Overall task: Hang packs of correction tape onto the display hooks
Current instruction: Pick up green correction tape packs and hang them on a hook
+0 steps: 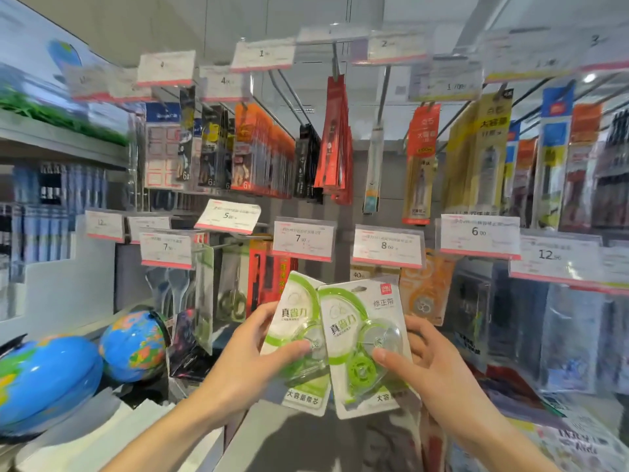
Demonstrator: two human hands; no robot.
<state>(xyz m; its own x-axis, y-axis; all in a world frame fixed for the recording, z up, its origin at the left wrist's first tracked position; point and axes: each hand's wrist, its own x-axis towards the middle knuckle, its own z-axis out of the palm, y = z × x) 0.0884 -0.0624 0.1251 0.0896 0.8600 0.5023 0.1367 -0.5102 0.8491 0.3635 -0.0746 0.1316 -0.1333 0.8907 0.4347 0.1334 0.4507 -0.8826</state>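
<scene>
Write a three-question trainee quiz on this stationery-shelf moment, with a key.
1. True or false: both green correction tape packs already hang on hooks.
2. Which hand holds the pack that overlaps in front: A left, B right?
3. Fill in: the price tag directly above the packs, on the right, reads ___.

Key:
1. False. The left hand holds the left pack and the right hand holds the right pack, below the tags.
2. B. The right pack covers the left pack's edge.
3. 8, on the price tag; the tag to its left reads 7.

Both forearms are bare to the frame edge, with no sleeves, and each hand is ungloved
</scene>
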